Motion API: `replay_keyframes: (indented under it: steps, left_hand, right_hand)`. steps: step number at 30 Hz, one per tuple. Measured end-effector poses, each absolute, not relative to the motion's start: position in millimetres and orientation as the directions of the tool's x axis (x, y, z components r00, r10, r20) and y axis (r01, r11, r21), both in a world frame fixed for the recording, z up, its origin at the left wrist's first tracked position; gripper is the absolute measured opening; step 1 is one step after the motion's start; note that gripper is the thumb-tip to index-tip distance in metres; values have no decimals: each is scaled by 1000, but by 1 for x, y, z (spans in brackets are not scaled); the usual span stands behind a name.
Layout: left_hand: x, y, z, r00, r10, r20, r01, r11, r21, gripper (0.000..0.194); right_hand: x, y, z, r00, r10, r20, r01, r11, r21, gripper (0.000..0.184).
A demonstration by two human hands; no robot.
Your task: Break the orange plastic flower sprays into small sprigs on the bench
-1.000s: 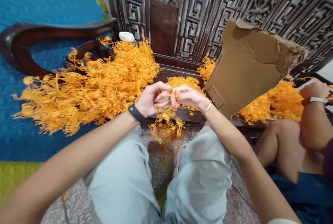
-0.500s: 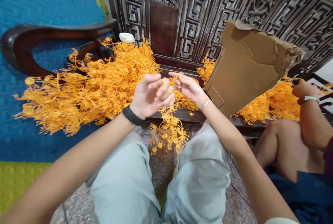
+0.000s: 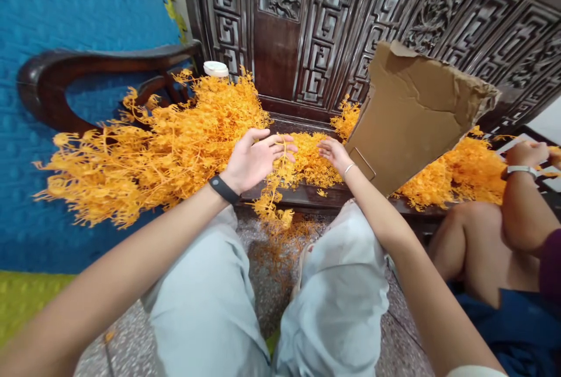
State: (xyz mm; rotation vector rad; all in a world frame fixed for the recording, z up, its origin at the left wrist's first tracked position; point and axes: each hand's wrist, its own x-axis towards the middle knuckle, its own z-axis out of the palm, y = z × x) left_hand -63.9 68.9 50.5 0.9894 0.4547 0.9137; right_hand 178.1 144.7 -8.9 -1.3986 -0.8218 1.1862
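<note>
the orange sprig (image 3: 267,204) dangled nearest, draped across my left hand (image 3: 252,161), its fingers spread loosely. my right hand (image 3: 336,155) had pulled back, fingers uncurled, seemingly gripping nothing, so apparently my left alone bore it. farther lay a loose orange pile (image 3: 316,169).

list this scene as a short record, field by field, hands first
left hand: palm open, orange strand hanging from its fingers
right hand: apart from the left, fingers loosely bent, near the small orange pile
large orange pile: at left, beside the curved armrest
cardboard: tilted up, right of the small orange pile
white round lid: behind the large orange pile
co-worker's hand: far right, light band at the wrist
</note>
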Motion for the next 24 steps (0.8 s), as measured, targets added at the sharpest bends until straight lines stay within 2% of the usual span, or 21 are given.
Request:
replay_keyframes:
  steps: [2,4,7,8,9,12,15,19,24]
  left_hand:
    - [-65,70,50,539,841,50,-440,230,868,47]
    - [-65,71,49,525,850,37,-435,230,871,48]
    - [-65,73,48,518,854,43,-458,234,857,45]
    - [-64,73,47,519,854,47,-467,237,852,44]
    - [-64,74,47,514,856,50,-475,236,848,43]
    - [-63,75,46,491,869,60,-482,214,850,39]
    - [-62,76,45,473,877,87,-490,180,853,34]
    - [-60,75,43,466,878,106,-435,124,892,37]
    - [-57,71,40,446,879,170,-247,-61,967,40]
  right_hand:
    - [179,144,-8,266,940,-215,-178,-171,-969,27]
    - [178,141,-4,237,948,-213,-213,-163,-963,31]
    - [169,132,7,91,982,-165,-183,-146,-972,16]
    - [164,128,11,13,991,-131,-147,-127,-981,9]
    - [159,122,16,-75,993,-96,-95,-103,-990,13]
    - [140,104,30,-326,944,-41,133,2,-991,37]
    - [123,87,38,-468,884,15,305,178,-935,38]
    - [113,81,37,-509,853,116,432,370,-822,36]
    - [115,86,32,-506,853,125,404,362,-840,43]
